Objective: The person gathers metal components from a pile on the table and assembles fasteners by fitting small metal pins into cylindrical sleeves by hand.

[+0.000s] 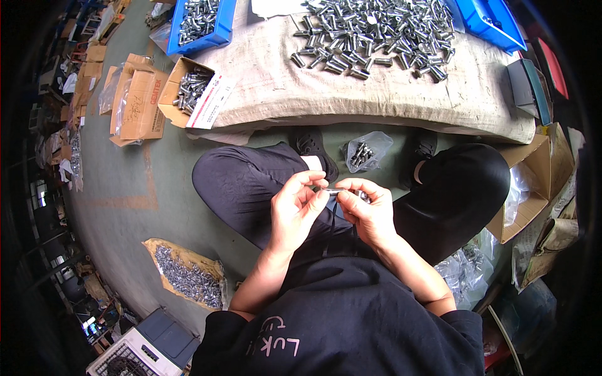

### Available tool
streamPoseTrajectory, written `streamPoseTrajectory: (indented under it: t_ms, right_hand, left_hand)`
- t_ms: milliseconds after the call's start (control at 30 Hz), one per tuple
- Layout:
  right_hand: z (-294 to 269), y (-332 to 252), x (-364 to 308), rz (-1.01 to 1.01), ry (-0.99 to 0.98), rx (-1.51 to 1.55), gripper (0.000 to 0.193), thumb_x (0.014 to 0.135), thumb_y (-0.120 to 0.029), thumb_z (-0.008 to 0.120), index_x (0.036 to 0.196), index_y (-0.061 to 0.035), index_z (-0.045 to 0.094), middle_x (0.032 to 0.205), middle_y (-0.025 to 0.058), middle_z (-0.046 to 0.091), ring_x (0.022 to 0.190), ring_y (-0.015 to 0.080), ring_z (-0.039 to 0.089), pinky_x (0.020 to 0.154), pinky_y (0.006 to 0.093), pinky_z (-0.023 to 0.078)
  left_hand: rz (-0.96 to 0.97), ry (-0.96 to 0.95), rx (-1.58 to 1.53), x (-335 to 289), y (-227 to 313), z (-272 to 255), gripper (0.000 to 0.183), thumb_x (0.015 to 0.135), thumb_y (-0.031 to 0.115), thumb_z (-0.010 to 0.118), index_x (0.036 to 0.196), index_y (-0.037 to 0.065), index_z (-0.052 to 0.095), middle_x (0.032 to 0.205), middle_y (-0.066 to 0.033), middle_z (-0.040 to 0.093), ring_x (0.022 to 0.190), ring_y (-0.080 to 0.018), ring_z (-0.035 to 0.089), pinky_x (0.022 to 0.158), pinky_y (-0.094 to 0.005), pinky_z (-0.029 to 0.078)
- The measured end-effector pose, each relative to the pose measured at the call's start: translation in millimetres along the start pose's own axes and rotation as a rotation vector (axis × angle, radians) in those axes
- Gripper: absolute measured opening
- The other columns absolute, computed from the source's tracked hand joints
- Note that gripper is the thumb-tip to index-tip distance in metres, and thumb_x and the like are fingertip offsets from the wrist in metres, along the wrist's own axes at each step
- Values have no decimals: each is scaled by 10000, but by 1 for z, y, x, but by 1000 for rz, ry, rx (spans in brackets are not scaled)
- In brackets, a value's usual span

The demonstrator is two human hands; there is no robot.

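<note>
Between the fingertips of both hands, above my lap, is a small shiny metal bolt. My left hand pinches one end of it with thumb and fingers. At the other end my right hand grips with thumb and forefinger, and more metal pieces show in its curled fingers. How the ends of the held bolt are shaped is hidden by the fingertips. Just beyond the hands, on the floor between my feet, lies a clear plastic bag with several bolts in it.
A cloth-covered low table ahead carries a heap of metal bolts. Blue bins stand at its corners. Cardboard boxes are at left, another open carton at right. Small metal parts lie on a sheet behind left.
</note>
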State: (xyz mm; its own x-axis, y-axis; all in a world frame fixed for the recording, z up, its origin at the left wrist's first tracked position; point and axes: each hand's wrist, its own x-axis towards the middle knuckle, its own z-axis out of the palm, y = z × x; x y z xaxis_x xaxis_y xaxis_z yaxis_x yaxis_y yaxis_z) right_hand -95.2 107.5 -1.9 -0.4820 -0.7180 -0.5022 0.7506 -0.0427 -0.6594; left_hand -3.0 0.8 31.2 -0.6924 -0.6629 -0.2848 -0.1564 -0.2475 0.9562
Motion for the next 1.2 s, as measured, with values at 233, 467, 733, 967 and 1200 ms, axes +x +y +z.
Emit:
streamPoseTrajectory:
  t_ms: [233,467,733,967,1200]
  right_hand:
    - [-1,2,0,-15,-23,1,180,760,-51,657,930,3,629,670,-31,546,475,2,405,422,147,303]
    - [0,-1,1,5,-12,19,187,760,-56,659,935,4,626,670,-31,547,469,3,401,418,149,301]
    - [1,0,1,-1,9,29,184,762,-56,656,931,11,624,618,-24,546,452,11,396,412,156,303]
    - [0,1,0,17,3,24,185,761,-51,654,934,8,625,638,-24,545,459,9,398,417,153,305]
    - [1,1,0,3,-15,31,190,760,-53,657,936,7,624,670,-28,545,466,6,398,417,149,301]
  left_hand:
    - [-50,-21,10,0,-8,-6,171,846,86,572,972,-27,558,699,-32,554,516,-7,411,445,-146,324]
    - [-47,-38,-45,-1,-7,-6,156,819,12,576,967,-31,556,704,-6,540,533,-6,417,455,-139,315]
    - [-11,-75,25,0,-7,-9,193,807,-21,569,997,-28,536,756,-1,551,560,2,423,473,-134,322]
    - [-54,-46,11,0,-8,-5,166,848,63,560,990,-20,536,705,10,518,537,-7,411,445,-146,326]
    - [-32,-42,-26,0,-8,-5,143,826,18,569,962,-17,543,705,14,519,532,-3,411,445,-138,307]
